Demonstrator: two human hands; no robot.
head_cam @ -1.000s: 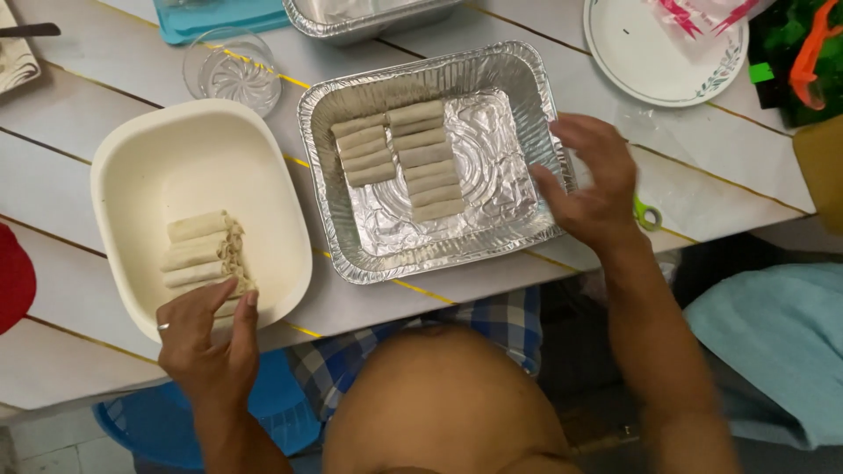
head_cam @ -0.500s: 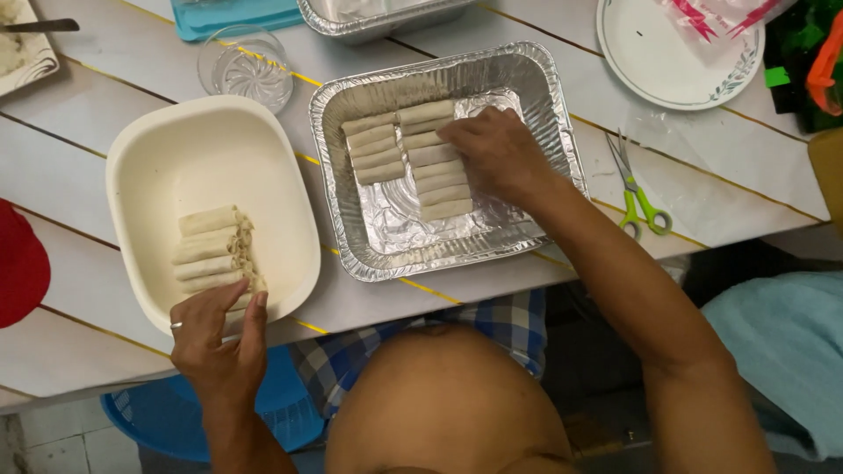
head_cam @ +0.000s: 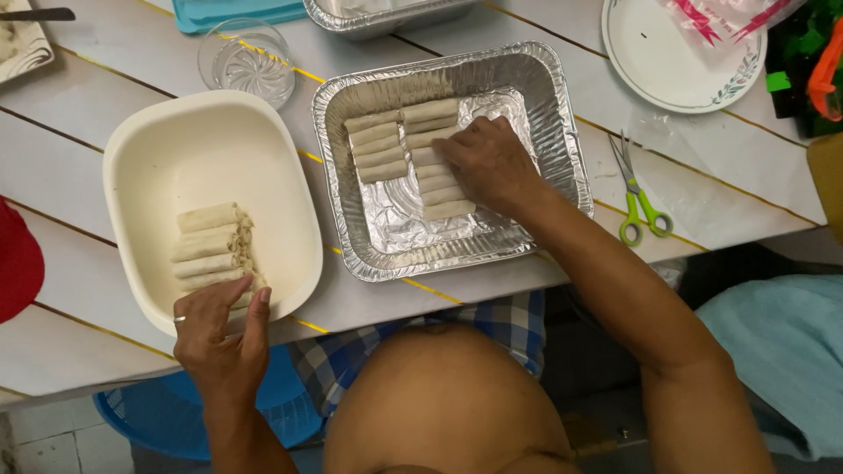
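White table (head_cam: 544, 290); right hand (head_cam: 487, 162) hides some rolls (head_cam: 435, 180).

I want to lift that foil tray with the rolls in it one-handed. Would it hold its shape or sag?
The crinkled silver foil tray looks thin-walled, so it would likely flex or buckle if lifted by one rim. The pale wrapped rolls lie loose in two rows and fill only part of the tray, so they would probably slide or roll if it tilted. It seems light; supporting the base looks safer.
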